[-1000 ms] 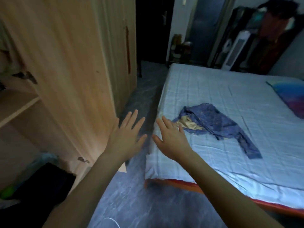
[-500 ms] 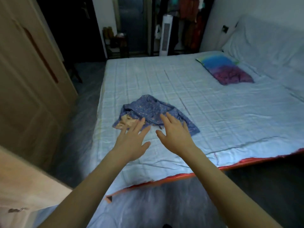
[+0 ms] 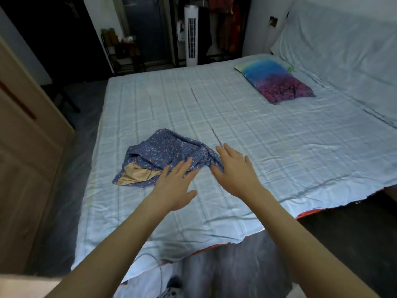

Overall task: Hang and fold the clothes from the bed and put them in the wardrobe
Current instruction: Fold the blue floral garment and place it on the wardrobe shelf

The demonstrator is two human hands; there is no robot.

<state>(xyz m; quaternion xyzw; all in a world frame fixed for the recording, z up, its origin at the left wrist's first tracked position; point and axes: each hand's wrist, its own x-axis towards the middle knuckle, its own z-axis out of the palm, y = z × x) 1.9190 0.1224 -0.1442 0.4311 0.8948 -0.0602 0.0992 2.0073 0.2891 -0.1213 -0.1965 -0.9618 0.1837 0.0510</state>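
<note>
A crumpled blue floral garment (image 3: 167, 151) with a tan lining showing lies on the bed (image 3: 268, 143), near its left side. My left hand (image 3: 175, 186) reaches out with straight fingers over the garment's near edge. My right hand (image 3: 234, 168) is stretched flat over the garment's right end, fingers spread. Neither hand holds anything. The wardrobe (image 3: 23, 147) stands at the left, only its wooden side in view.
A blue and purple pillow (image 3: 277, 82) lies at the bed's far right. A white tower fan (image 3: 191, 35) and hanging clothes (image 3: 229, 24) stand behind the bed. Grey floor (image 3: 86, 108) runs between wardrobe and bed. A thin cable (image 3: 159, 267) hangs near my foot.
My view has swung from the wardrobe to the bed. Both hands have moved forward and now reach over the blue garment.
</note>
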